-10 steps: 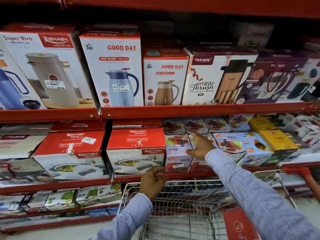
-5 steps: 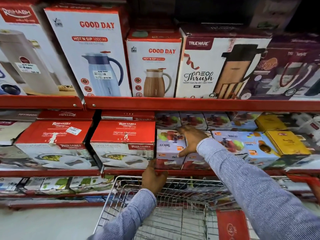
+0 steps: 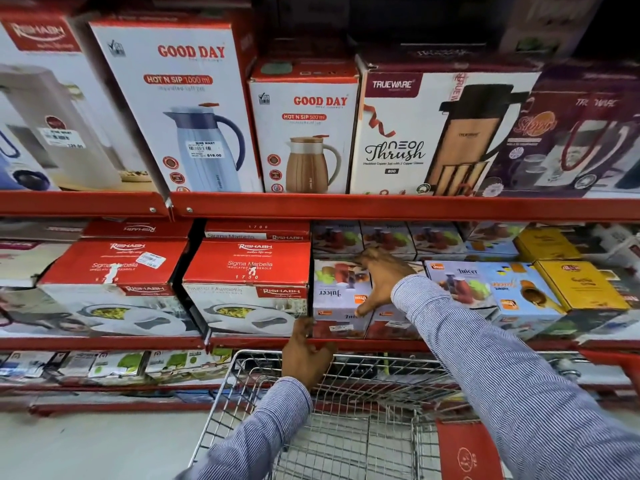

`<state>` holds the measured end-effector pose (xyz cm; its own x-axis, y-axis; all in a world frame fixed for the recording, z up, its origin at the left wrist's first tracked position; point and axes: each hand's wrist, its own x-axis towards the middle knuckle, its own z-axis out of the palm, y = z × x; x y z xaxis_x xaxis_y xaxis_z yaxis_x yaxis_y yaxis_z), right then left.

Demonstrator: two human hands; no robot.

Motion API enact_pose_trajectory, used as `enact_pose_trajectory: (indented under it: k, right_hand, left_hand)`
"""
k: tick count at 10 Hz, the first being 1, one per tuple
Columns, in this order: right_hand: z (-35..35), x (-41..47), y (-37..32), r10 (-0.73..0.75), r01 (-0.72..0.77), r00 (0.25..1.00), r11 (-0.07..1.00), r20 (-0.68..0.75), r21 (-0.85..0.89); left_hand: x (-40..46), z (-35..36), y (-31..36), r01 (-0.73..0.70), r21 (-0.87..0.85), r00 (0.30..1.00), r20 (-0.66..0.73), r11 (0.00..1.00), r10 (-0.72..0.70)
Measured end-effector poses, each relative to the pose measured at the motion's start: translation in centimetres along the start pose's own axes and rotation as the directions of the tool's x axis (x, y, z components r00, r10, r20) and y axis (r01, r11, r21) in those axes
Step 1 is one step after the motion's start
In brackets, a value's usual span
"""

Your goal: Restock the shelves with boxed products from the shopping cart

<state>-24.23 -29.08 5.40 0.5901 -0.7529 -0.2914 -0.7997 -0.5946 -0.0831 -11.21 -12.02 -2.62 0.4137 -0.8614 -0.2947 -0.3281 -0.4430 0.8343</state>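
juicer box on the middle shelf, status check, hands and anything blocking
Right hand flat on top of juicer box, open. Left hand at its lower front corner, open. Box seated on middle shelf. Nothing blocking; cart directly below.

Middle shelf (image 3: 346, 344) packed; cart (image 3: 346, 441) basket free.

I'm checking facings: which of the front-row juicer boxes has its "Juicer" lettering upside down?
The juicer box under the right hand, beside the red Rishabh box; the juicer box to the right reads upright.
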Motion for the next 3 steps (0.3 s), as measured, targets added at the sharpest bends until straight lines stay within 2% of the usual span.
enact_pose_trajectory:
  k: [1,2,3]
  right_hand:
    - [0.3,-0.1,-0.2,0.008,-0.008,1.000,1.000,0.003,-0.007]
    - [-0.2,-0.8,-0.8,0.039,-0.038,0.999,0.999,0.017,-0.027]
    - [-0.3,-1.5,-1.3,0.029,-0.029,1.000,0.999,0.006,-0.023]
  left_hand:
    - [0.1,-0.2,-0.1,0.013,-0.004,1.000,0.023,1.000,-0.013]
    - [0.0,-0.7,0.6,0.001,0.076,0.998,0.055,0.997,-0.005]
    - [0.1,-1.8,2.2,-0.162,0.260,0.984,-0.026,0.952,0.175]
